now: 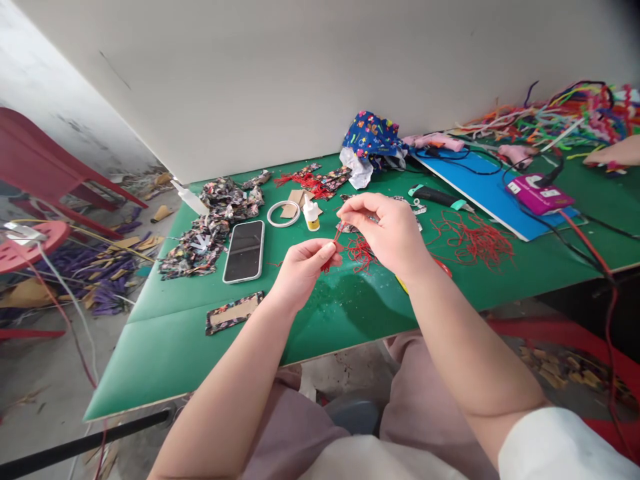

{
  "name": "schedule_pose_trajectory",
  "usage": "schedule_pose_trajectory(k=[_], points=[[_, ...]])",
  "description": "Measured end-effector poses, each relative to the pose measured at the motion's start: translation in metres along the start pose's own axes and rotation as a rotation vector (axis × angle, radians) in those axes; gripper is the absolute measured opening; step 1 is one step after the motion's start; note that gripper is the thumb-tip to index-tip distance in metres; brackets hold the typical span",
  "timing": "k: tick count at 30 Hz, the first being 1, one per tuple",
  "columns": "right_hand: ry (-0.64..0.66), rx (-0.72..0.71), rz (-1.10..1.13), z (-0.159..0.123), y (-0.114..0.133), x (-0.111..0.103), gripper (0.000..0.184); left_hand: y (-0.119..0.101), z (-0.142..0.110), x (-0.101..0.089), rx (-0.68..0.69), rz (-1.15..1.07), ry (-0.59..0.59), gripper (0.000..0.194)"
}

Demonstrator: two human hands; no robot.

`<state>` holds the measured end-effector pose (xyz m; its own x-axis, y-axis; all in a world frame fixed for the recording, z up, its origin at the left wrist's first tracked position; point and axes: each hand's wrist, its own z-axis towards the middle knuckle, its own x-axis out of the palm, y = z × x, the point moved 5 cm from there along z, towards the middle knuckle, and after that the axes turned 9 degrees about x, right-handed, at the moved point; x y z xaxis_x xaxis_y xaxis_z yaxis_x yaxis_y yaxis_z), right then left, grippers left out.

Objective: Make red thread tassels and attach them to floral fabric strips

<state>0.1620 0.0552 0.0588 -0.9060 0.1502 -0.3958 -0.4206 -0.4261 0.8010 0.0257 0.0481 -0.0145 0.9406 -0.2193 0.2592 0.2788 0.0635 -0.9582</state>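
Observation:
Red cord (339, 233) runs taut between my two hands over the green table. My left hand (313, 260) pinches its lower part, with a small bunch of red strands showing under the fingers. Above and to the right, my right hand (383, 223) grips the upper end between thumb and fingertips. Behind my hands lies a loose pile of red cord (363, 253), and a larger tangle of red cord (483, 243) spreads to the right. A small glue bottle (311, 215) stands upright just beyond my left hand, beside a white ring (283, 214).
A phone (244, 252), a fabric-edged cardboard strip (234, 313) and heaped patterned fabric pieces (220, 213) lie left. Rightward are a utility knife (440, 197), a blue board (480, 187), pink glue guns (435, 142) and a purple power strip (541, 193) with cables. Another person's hand (617, 153) reaches in.

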Motion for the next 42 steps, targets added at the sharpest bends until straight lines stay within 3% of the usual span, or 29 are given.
schedule_pose_trajectory(k=[8, 12, 23, 31, 37, 39, 42], points=[[-0.060, -0.013, -0.031, 0.000, 0.000, -0.003, 0.011, -0.024, -0.002, -0.003, 0.248, 0.460, -0.083, 0.020], [-0.093, -0.048, -0.088, -0.001, 0.001, -0.003, 0.009, -0.028, -0.002, -0.004, 0.302, 0.575, -0.088, 0.021], [-0.065, -0.070, -0.163, 0.002, -0.002, -0.003, 0.010, -0.024, 0.001, -0.007, 0.237, 0.627, -0.035, 0.025], [0.047, 0.105, -0.022, 0.009, -0.025, 0.001, 0.014, -0.019, 0.002, -0.008, 0.091, 0.484, -0.064, 0.027], [-0.038, 0.146, 0.057, 0.013, -0.030, -0.012, 0.023, -0.018, 0.003, -0.010, 0.048, 0.419, -0.061, 0.028], [0.044, 0.133, 0.062, 0.011, -0.024, -0.009, 0.027, -0.018, 0.002, -0.009, 0.042, 0.416, -0.048, 0.028], [0.300, 0.119, 0.063, 0.002, -0.014, 0.007, 0.034, -0.020, 0.002, -0.006, 0.041, 0.417, -0.007, 0.029]])
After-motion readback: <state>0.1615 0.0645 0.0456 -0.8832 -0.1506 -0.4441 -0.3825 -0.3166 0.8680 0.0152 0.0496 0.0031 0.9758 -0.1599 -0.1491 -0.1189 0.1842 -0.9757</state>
